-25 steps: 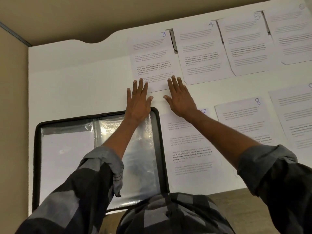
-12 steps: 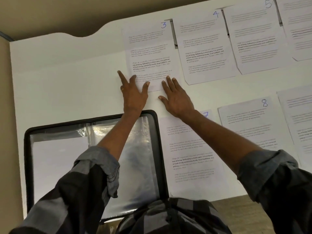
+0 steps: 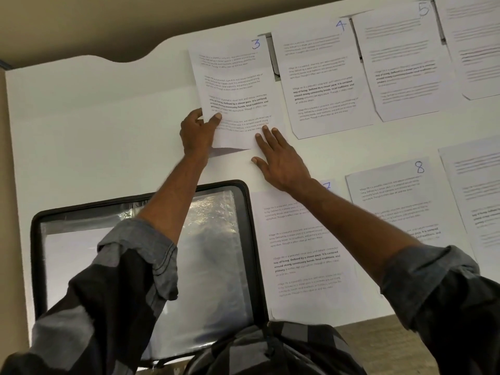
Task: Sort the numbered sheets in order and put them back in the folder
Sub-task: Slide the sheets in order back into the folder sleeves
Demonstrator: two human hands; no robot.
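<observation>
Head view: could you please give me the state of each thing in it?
Sheet 3, near edge lifted.
Folder, open, lying flat.
Left hand, pinches sheet 3.
Right hand, flat, fingers on sheet 3.
Sheet 4, lying flat.
Sheet 7, flat.
Sheet 8, flat.

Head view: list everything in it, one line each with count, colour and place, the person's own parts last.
sheet 3: one, white, far row, left end, near edge lifted
sheet 4: one, white, far row, right of sheet 3
sheet 5: one, white, far row, right of sheet 4
sheet 7: one, white, near row, left end
sheet 8: one, white, near row, right of sheet 7
far cut-off sheet: one, white, right edge, number unseen
near cut-off sheet: one, white, right edge, number unseen
folder: one, black rim, clear pockets, open, left of sheet 7
table: one, white, under everything
sleeves: two, dark checked, grey cuffs
left hand: one, pinches sheet 3's near left edge
right hand: one, fingers flat on sheet 3's near right corner
</observation>
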